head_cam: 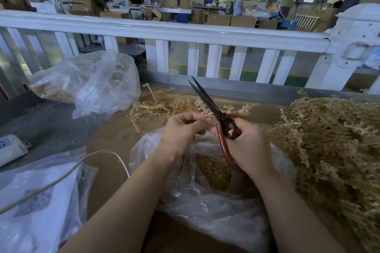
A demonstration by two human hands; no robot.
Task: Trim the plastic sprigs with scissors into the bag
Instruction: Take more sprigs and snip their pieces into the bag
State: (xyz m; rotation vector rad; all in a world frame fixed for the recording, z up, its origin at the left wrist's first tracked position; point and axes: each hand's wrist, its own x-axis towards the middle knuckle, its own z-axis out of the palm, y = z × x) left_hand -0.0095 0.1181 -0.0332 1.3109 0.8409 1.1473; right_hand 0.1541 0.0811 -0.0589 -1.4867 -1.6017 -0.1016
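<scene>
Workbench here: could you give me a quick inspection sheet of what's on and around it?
Surface: brown board on a grey bench.
Job's things: scissors, blades slightly apart; open bag of trimmings; sprig pile.
Clutter: second bag; labelled pouch.
Hands: left hand pinches a small piece; right hand grips the scissors.
Cables: white cord.
Surroundings: white railing; factory floor with cartons.

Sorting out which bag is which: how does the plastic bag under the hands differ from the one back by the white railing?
The near bag lies open below both hands, loose trimmed bits showing inside; the far bag sits away at the left by the white railing, bunched over its contents. The near bag rests on brown board, the far one on grey surface. Both are clear plastic holding tan plastic material.
</scene>
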